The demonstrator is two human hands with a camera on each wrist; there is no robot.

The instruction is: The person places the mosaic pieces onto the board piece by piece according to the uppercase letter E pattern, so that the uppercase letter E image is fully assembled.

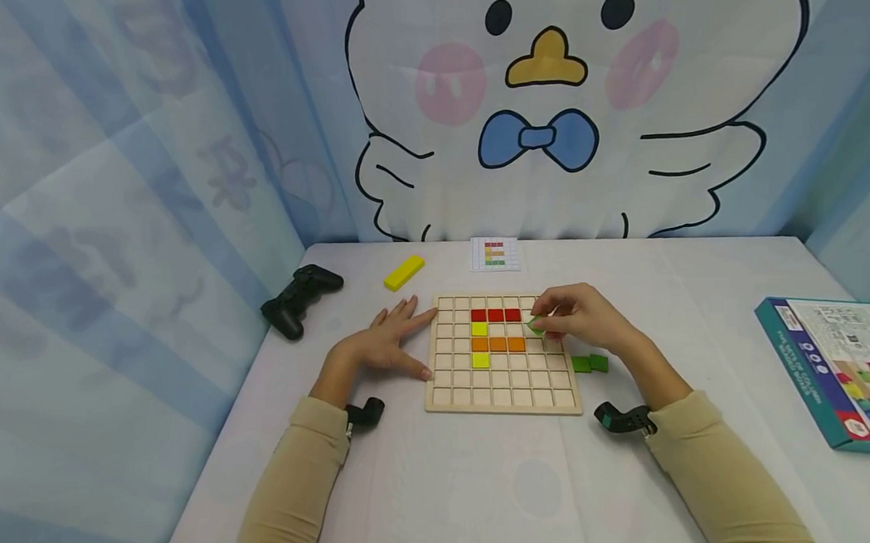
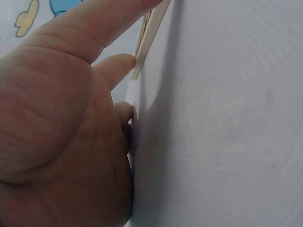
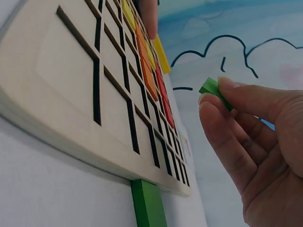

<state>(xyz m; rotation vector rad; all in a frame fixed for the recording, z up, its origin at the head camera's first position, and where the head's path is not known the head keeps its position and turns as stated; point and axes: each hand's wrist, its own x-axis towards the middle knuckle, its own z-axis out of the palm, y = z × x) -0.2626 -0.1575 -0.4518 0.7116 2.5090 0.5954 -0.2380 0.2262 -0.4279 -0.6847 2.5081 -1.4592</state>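
A square wooden grid board (image 1: 502, 398) lies on the table. Three red tiles (image 1: 495, 315) form a row in it, and three orange tiles (image 1: 498, 344) form another lower down. One yellow tile (image 1: 479, 328) sits between these rows at the left, and a second yellow tile (image 1: 480, 360) below the orange ones. My left hand (image 1: 388, 341) rests with spread fingers at the board's left side, thumb and index finger on its edge. Above the upper right cells, my right hand (image 1: 576, 317) pinches a green tile (image 3: 215, 91) between thumb and fingertips.
Two more green tiles (image 1: 588, 363) lie against the board's right edge. Behind the board are a small pattern card (image 1: 495, 254) and a yellow block (image 1: 404, 272). A black game controller (image 1: 300, 300) lies at the back left, a flat game box (image 1: 852, 370) at the right.
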